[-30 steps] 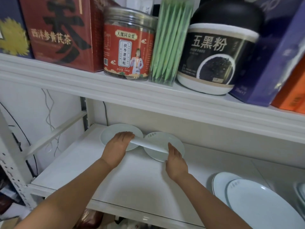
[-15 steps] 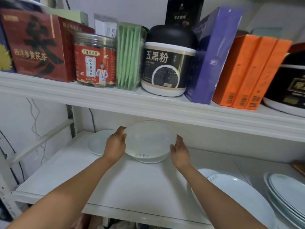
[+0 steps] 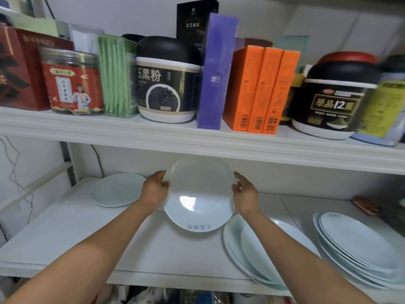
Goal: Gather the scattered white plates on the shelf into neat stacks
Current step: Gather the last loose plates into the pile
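Item: white plate (image 3: 198, 194), tilted with its face toward the camera, held above the lower shelf (image 3: 65, 233). It is gripped at its left rim by the left hand (image 3: 154, 189), thumb over the front. The right hand (image 3: 244, 193) is set at the right rim, fingers spread; whether its grip is closed cannot be told. A single plate (image 3: 116, 189) lies at the shelf's left rear. One plate stack (image 3: 258, 255) rests right of centre, another stack (image 3: 359, 246) at far right.
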